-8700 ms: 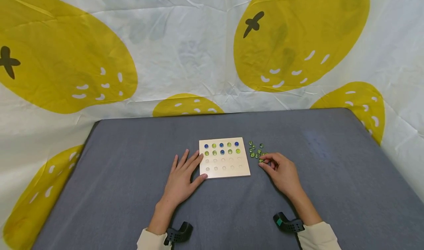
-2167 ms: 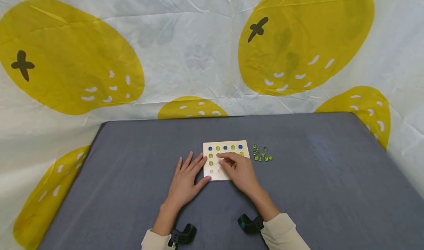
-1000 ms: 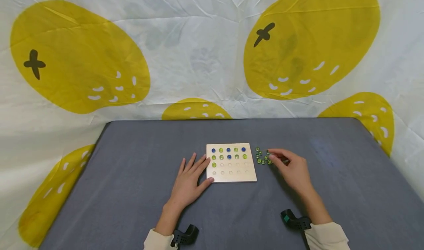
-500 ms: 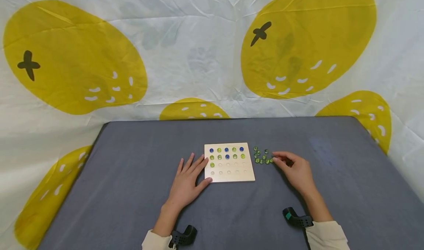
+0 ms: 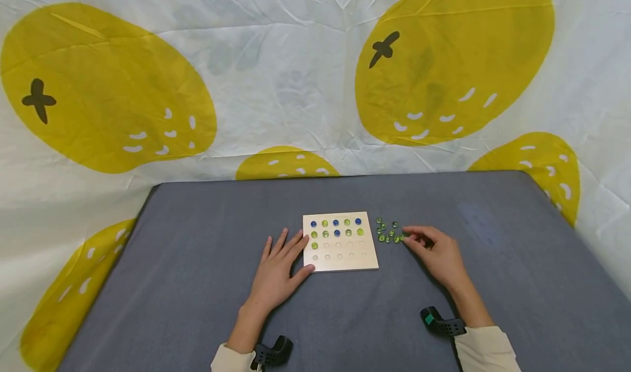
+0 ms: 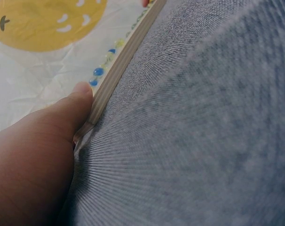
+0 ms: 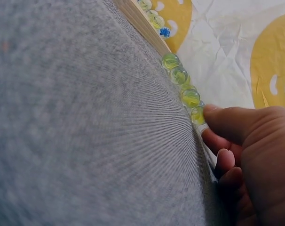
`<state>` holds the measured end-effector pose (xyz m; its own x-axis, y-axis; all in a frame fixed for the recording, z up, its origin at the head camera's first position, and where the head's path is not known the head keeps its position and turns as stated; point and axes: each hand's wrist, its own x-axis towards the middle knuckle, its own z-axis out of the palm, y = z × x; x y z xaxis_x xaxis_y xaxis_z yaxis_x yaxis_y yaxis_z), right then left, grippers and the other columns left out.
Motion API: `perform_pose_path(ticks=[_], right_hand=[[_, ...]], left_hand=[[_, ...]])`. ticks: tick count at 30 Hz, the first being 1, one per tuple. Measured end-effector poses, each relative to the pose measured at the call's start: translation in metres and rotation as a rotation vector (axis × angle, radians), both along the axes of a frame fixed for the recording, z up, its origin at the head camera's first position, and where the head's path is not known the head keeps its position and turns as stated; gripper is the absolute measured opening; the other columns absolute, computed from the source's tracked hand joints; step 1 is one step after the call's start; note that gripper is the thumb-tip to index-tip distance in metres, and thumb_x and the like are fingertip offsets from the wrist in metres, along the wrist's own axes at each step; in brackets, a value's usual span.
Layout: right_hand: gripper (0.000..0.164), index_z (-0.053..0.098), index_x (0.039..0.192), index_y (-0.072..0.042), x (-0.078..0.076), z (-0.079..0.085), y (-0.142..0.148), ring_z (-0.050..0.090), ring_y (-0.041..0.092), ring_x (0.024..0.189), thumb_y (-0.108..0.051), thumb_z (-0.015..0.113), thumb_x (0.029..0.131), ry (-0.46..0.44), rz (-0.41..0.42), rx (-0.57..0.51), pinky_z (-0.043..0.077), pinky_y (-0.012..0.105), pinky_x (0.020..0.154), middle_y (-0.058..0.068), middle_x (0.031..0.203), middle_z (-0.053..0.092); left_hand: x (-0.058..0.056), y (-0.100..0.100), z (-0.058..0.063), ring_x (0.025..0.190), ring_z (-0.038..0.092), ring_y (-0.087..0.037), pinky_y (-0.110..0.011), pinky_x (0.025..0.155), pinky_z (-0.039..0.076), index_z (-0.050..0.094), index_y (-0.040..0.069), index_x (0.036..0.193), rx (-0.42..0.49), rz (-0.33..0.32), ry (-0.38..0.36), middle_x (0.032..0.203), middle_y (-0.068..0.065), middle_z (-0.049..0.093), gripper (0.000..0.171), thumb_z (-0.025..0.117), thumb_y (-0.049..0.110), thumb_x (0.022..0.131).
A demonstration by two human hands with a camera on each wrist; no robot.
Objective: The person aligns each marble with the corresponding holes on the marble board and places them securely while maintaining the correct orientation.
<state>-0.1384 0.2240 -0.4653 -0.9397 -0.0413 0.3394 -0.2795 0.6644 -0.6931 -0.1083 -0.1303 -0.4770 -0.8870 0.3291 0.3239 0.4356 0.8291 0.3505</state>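
A pale wooden board [image 5: 345, 257] with rows of round hollows lies on the table. Blue and green glass marbles fill its two far rows, and one green marble [image 5: 314, 245] sits at the left of the third row. My left hand [image 5: 273, 276] lies spread, fingertips and thumb on the board's left edge; in the left wrist view the thumb [image 6: 79, 106] rests against the board's corner. To the right of the board, my right hand [image 5: 439, 254] pinches a green marble [image 7: 198, 115] at the near right end of a loose cluster, thumb against it.
Several loose green marbles [image 5: 382, 229] lie close to the board's right edge. Grey cloth covers the table [image 5: 207, 240]. A white curtain [image 5: 276, 87] with yellow fruit prints hangs behind. Each wrist wears a black camera mount [image 5: 273, 351].
A green marble now sits at the left of the third row, vacant in the oldest frame. Since 2.2 s ago my right hand has moved from the board to the loose marbles. My left hand stays.
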Motion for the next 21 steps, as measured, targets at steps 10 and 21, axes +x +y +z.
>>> perform_pose_path(ticks=[10,21], right_hand=[[0.024,0.073,0.107,-0.009,0.0001,-0.0022,0.0003,0.050,0.008,0.068,-0.012,0.076,0.083,-0.021,0.002,0.037,0.040,0.019,0.057,-0.002,0.084,0.062],[0.024,0.073,0.107,-0.010,-0.0003,-0.0011,0.0005,0.048,0.008,0.068,-0.011,0.076,0.083,-0.029,0.012,0.058,0.039,0.021,0.056,-0.003,0.084,0.061]], left_hand=[[-0.0002,0.0003,0.0005,0.141,0.024,-0.030,-0.055,0.113,0.012,0.046,0.019,0.145,-0.004,0.004,-0.010,0.148,-0.001,0.041,0.064,0.057,0.052,0.091],[0.0003,0.0005,0.0020,0.141,0.024,-0.030,-0.054,0.114,0.011,0.046,0.019,0.145,0.001,0.005,-0.015,0.148,-0.001,0.042,0.064,0.060,0.051,0.090]])
